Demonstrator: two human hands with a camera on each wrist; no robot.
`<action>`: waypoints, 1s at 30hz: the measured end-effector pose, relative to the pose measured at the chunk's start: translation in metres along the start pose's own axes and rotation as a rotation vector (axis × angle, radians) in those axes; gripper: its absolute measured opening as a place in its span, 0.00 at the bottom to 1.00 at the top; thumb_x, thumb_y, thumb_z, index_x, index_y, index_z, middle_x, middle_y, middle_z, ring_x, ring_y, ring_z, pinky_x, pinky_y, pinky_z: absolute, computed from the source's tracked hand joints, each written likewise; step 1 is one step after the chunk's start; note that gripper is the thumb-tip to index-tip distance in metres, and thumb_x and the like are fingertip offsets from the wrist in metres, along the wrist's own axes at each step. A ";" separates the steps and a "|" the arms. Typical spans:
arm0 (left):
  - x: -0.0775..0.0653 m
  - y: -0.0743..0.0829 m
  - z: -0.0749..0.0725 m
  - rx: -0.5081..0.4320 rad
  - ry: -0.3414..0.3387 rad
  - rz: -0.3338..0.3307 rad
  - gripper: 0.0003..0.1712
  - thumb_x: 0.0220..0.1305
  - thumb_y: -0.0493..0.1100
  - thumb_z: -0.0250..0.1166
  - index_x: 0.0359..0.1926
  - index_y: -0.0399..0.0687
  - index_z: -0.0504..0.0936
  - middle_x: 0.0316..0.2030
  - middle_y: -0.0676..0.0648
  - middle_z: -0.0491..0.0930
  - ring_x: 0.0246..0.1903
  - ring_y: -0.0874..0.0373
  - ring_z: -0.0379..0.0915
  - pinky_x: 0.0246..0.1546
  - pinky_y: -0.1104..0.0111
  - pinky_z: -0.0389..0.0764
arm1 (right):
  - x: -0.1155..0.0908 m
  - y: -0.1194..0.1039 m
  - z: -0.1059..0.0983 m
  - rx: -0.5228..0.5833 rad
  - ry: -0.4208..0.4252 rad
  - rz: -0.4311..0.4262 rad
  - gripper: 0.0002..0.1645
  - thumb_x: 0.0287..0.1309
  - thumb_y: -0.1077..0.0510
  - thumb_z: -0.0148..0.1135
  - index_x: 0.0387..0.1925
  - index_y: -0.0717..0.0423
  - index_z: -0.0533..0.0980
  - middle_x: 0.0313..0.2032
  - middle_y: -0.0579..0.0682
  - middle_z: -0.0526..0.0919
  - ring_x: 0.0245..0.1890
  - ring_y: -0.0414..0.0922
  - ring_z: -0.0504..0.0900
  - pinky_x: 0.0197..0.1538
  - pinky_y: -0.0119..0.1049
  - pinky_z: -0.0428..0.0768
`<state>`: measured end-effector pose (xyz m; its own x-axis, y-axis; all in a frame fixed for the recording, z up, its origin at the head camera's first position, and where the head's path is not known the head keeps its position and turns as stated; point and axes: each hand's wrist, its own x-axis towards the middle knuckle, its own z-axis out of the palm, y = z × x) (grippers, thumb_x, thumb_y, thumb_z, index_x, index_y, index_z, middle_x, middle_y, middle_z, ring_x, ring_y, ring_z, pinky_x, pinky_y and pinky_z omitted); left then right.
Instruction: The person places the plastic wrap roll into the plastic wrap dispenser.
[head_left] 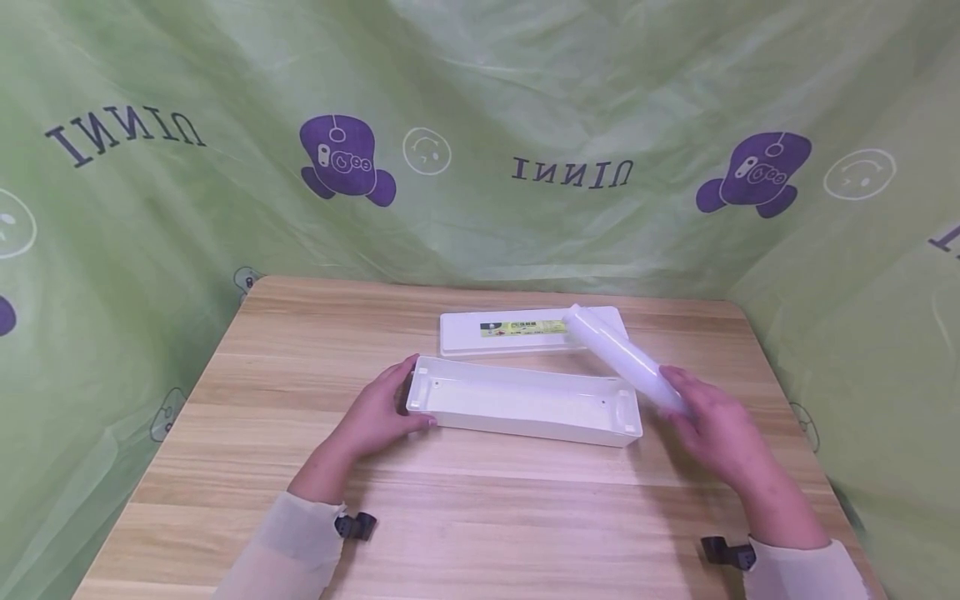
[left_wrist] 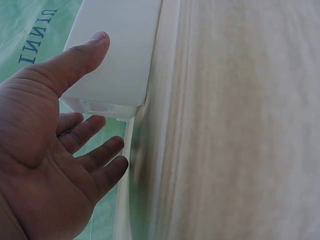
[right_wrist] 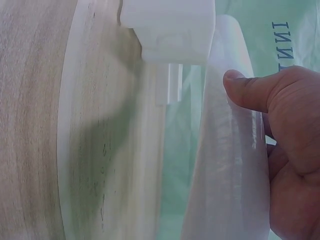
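Note:
A long white box (head_left: 517, 400) without its lid lies on the table, its inside bare. My left hand (head_left: 386, 412) is at its left end, thumb along the front wall and fingers by the back corner; the left wrist view shows these fingers (left_wrist: 102, 150) loose and spread. My right hand (head_left: 708, 421) grips the near end of a roll of cling film (head_left: 622, 354), holding it slanted beyond the box's right end. In the right wrist view the thumb (right_wrist: 250, 92) presses on the roll, while the other fingers are mostly hidden behind it.
Behind the box lies a flat white lid (head_left: 461, 333) with a green and black label (head_left: 517, 327); the roll's far end overlaps it. The wooden table (head_left: 487, 508) meets a green printed curtain (head_left: 480, 233) at the back and sides.

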<state>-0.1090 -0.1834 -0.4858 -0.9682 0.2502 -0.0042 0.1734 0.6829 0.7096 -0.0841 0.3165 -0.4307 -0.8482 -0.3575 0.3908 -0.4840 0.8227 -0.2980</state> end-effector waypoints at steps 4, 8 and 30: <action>0.000 -0.001 0.000 -0.002 0.003 -0.002 0.66 0.48 0.58 0.84 0.82 0.47 0.57 0.73 0.38 0.67 0.73 0.40 0.62 0.75 0.46 0.62 | 0.001 -0.002 -0.001 -0.002 -0.011 0.002 0.41 0.51 0.66 0.78 0.68 0.66 0.73 0.61 0.69 0.79 0.54 0.72 0.80 0.53 0.69 0.80; 0.000 0.000 0.001 -0.005 -0.001 -0.003 0.66 0.49 0.58 0.84 0.81 0.46 0.57 0.74 0.37 0.66 0.74 0.39 0.61 0.75 0.45 0.62 | 0.002 -0.005 -0.001 -0.001 -0.009 -0.014 0.42 0.49 0.67 0.79 0.67 0.66 0.74 0.61 0.69 0.79 0.54 0.72 0.81 0.53 0.68 0.81; 0.000 0.004 0.000 -0.014 0.001 -0.020 0.66 0.48 0.58 0.84 0.82 0.48 0.57 0.75 0.39 0.65 0.75 0.40 0.59 0.75 0.46 0.61 | 0.011 -0.015 0.000 -0.004 -0.011 -0.070 0.43 0.48 0.67 0.79 0.67 0.68 0.73 0.60 0.69 0.80 0.54 0.71 0.81 0.55 0.68 0.80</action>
<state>-0.1081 -0.1808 -0.4827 -0.9716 0.2358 -0.0176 0.1517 0.6784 0.7189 -0.0863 0.2997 -0.4221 -0.8149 -0.4189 0.4006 -0.5411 0.7974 -0.2670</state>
